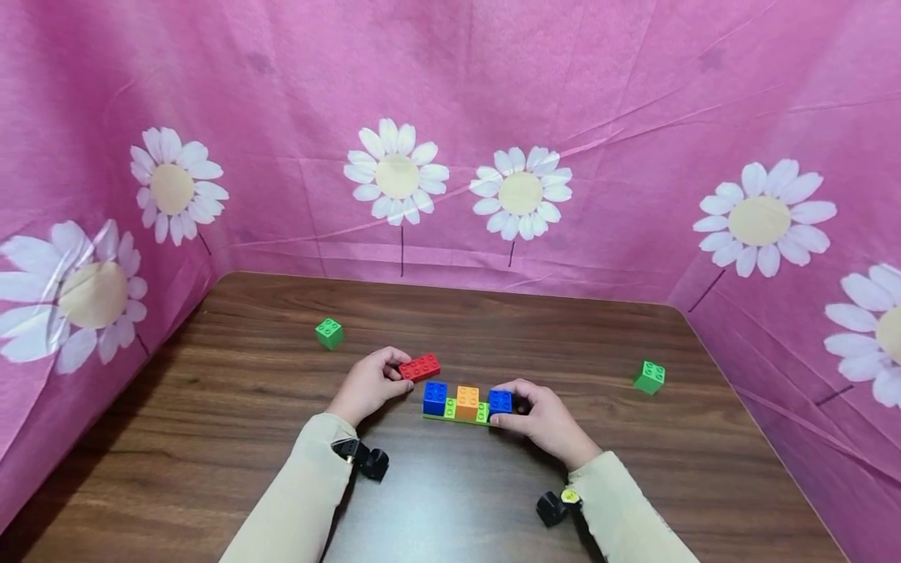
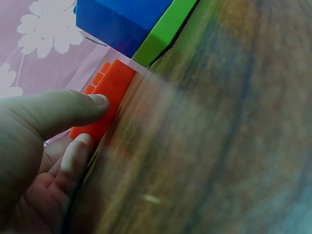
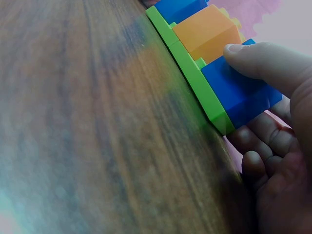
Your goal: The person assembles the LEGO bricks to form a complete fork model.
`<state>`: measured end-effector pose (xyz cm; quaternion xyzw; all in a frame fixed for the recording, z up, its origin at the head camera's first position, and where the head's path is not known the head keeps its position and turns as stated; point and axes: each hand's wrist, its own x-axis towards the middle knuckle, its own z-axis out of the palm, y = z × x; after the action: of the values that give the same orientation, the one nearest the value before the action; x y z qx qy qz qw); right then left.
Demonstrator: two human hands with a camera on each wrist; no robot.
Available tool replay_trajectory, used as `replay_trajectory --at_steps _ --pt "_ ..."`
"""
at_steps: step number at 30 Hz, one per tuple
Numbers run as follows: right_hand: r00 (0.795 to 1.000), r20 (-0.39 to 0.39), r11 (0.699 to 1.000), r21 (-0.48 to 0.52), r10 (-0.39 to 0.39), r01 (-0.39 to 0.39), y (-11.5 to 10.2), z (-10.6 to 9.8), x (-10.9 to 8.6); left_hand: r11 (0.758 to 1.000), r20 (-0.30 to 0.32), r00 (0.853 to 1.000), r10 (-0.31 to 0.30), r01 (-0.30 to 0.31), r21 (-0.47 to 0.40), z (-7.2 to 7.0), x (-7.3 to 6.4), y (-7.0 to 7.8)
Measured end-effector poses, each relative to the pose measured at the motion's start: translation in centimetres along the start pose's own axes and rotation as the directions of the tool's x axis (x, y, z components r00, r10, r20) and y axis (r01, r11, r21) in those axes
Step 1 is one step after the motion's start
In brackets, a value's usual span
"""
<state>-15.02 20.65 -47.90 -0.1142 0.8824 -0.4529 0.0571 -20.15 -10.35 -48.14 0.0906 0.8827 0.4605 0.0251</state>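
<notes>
Tabletop (image 1: 232,391), dark wood grain; pink cloth (image 1: 464,70) with white daisies (image 1: 396,176) behind and at both sides. Two green cubes (image 1: 329,334), one left, one right. My left hand (image 1: 371,385): fingers (image 2: 74,158) pinching a red brick (image 1: 420,367), just behind the left end of a green strip (image 1: 450,407). My right hand (image 1: 547,420): fingers grasping the right blue block (image 1: 500,399) on that strip; orange block (image 1: 468,401) mid-strip

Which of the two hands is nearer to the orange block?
Right. The right hand grips the blue block to the right of the orange block; the left hand pinches the red brick, farther away on the other side.
</notes>
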Motion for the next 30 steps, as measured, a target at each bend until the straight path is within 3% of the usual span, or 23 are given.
replay_trajectory --at_steps 6,15,30 --pt "1.0 0.0 1.0 0.019 -0.017 0.017 0.4 0.3 -0.2 1.0 0.005 1.0 0.002 -0.002 -0.005 0.3 -0.2 -0.3" --pt "0.999 -0.037 0.995 0.1 0.008 -0.004 0.2 0.0 0.0 0.996 0.028 0.996 0.087 -0.087 0.006 0.4 -0.1 -0.2" --pt "0.998 -0.058 0.979 0.201 -0.015 0.027 -0.8 -1.1 -0.1 0.988 0.101 0.984 0.145 -0.149 0.037 0.8 -0.7 0.3"
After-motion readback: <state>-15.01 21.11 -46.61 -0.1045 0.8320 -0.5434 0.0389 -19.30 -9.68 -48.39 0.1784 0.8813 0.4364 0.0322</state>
